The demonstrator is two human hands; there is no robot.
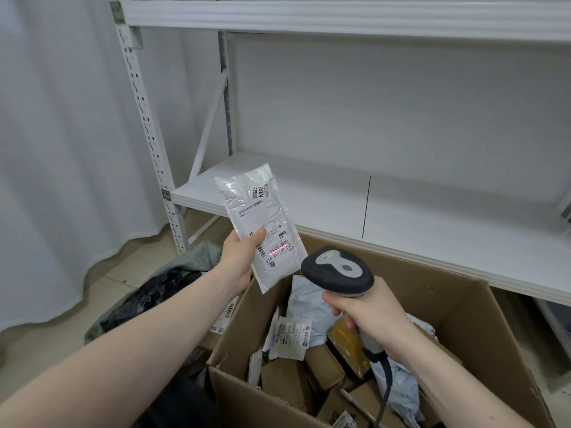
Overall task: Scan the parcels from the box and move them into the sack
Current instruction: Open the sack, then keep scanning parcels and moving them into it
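One flat white plastic parcel (pixel 261 225) stands upright, gripped in my left hand (pixel 238 257); my right hand (pixel 367 316), clenched on the grey handheld scanner (pixel 338 271), aims left at its label. Dark sack (pixel 160 291) lies nearer my left hand.

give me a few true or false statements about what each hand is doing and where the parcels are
1. The left hand holds a white parcel upright above the cardboard box. True.
2. The right hand is empty. False: it grips a handheld scanner.
3. A red scan line lies on the held parcel's label. True.
4. The cardboard box holds no parcels. False: several brown and grey parcels lie inside it.
5. The sack lies to the right of the box. False: the dark sack lies on the left, beyond the left forearm.
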